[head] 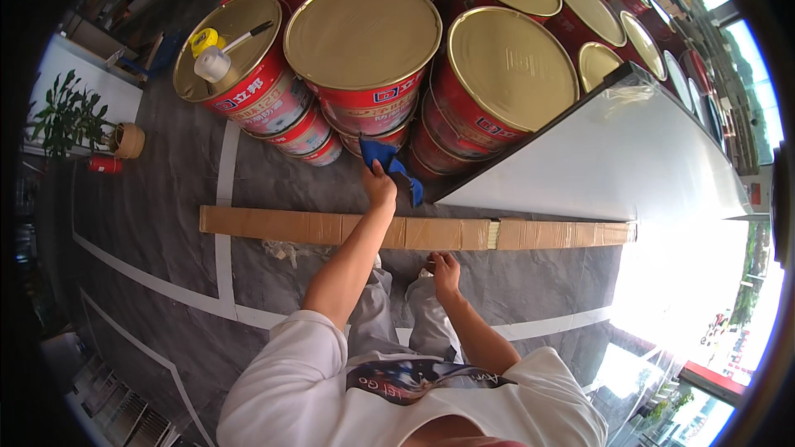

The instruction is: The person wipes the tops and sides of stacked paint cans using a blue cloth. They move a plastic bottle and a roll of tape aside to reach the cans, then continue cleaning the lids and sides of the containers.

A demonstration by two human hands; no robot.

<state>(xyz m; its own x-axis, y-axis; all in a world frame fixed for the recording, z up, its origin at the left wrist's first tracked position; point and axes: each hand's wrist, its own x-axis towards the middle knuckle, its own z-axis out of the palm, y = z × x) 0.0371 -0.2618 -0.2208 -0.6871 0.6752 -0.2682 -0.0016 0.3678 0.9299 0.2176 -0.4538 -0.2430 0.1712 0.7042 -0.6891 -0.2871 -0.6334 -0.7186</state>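
My left hand (379, 185) grips a blue cloth (379, 152), held out in front of the middle stack of red paint pails (382, 101). One end of the cloth hangs down to the right of the fingers. Lower down, my right hand (446, 274) hovers above my leg with its fingers curled; whether anything is inside them is hidden. Between me and the pails, a long, narrow cardboard carton (447, 233) wrapped in clear tape lies across the floor. My left forearm passes over it, and my right fingertips appear just below its near edge.
A yellow roll (207, 41), a clear tape roll (212, 64) and a slim black-and-white tool (247, 36) rest on the left pail's gold lid (248, 15). A large grey panel (584, 161) stands at right. Crumpled clear plastic (282, 251) lies beside the carton. A potted plant (128, 140) stands left.
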